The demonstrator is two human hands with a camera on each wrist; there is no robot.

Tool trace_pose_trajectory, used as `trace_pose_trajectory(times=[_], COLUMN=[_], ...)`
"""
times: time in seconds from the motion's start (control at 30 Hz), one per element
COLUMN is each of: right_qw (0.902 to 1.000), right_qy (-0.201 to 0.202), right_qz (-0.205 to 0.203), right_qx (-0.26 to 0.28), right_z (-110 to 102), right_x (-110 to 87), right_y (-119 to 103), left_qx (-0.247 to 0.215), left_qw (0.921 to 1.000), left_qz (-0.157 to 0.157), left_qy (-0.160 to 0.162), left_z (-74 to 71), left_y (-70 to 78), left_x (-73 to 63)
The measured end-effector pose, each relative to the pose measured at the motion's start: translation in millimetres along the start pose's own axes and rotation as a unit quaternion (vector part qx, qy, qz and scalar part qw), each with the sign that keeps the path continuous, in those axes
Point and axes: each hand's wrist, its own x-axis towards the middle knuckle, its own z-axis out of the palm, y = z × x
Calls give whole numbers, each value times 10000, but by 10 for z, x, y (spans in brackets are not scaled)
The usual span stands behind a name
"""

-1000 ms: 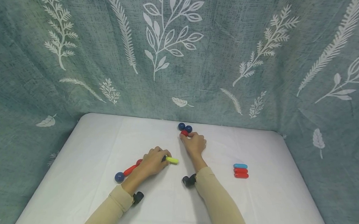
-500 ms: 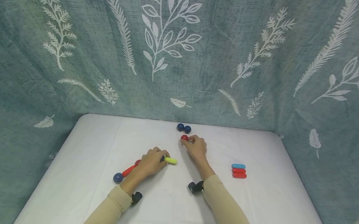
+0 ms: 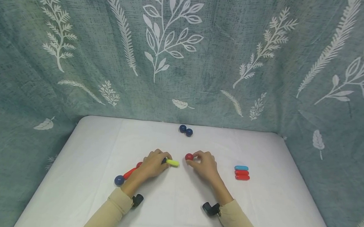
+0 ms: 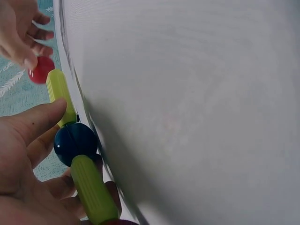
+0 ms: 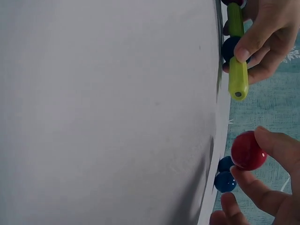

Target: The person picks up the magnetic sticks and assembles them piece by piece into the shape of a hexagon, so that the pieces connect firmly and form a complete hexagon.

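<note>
My left hand [image 3: 154, 164] grips a chain of magnetic rods and balls. In the left wrist view, its thumb presses the yellow-green rod [image 4: 57, 84] just past a dark blue ball [image 4: 75, 143], and a second green rod [image 4: 93, 190] follows. Behind the hand, the chain runs on to a red rod [image 3: 129, 173] and a blue ball [image 3: 119, 180]. Between thumb and fingers, my right hand [image 3: 206, 165] pinches a red ball [image 3: 189, 157]. That ball is a short gap from the rod's free end [image 5: 238, 93]. The palm hides the chain's middle in the head view.
Two dark blue balls [image 3: 189, 132] lie near the far edge of the white table [image 3: 257, 206]. To the right, a blue rod [image 3: 241, 168] and two red rods [image 3: 242, 177] lie side by side. A patterned green cloth [image 3: 208, 61] hangs behind.
My right hand has drawn the red ball away from the two blue balls, back toward the near side, level with the chain's end. The left hand has stayed in place.
</note>
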Motion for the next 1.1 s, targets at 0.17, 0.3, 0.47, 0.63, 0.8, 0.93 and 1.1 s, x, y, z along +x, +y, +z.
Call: trace_pose_trajectory(times=[0.17,0.3,0.47,0.63,0.8,0.93,1.1], right_qw=[9993,9981,9975,9974,9973,9970,9968], right_qy=[-242,-463,-507,-539,-530,-542,-545], right_qz=[-106,-165,-325,-299,-333,-397,-434], right_qx=[-283,-376,-368,-374,-380,-396,-399], right_z=[2,27,55,78,105,139,152], right_x=[-139,-227,-265,-253,-252,-246,-244], right_y=[40,54,45,24,-14,-35,-57], left_qx=[-68,-59,-25,-50,-30,-16,-5], left_qw=[10000,10000,10000,10000,9999,9999,9998], left_qz=[6,2,37,51,88,108,128], left_qy=[0,-21,-15,-51,-76,-99,-139], left_z=[-6,-4,-1,6,-6,-14,-8], left_y=[-1,0,-7,-19,-12,-9,-10], left_x=[-2,-5,-2,0,-11,-14,-11])
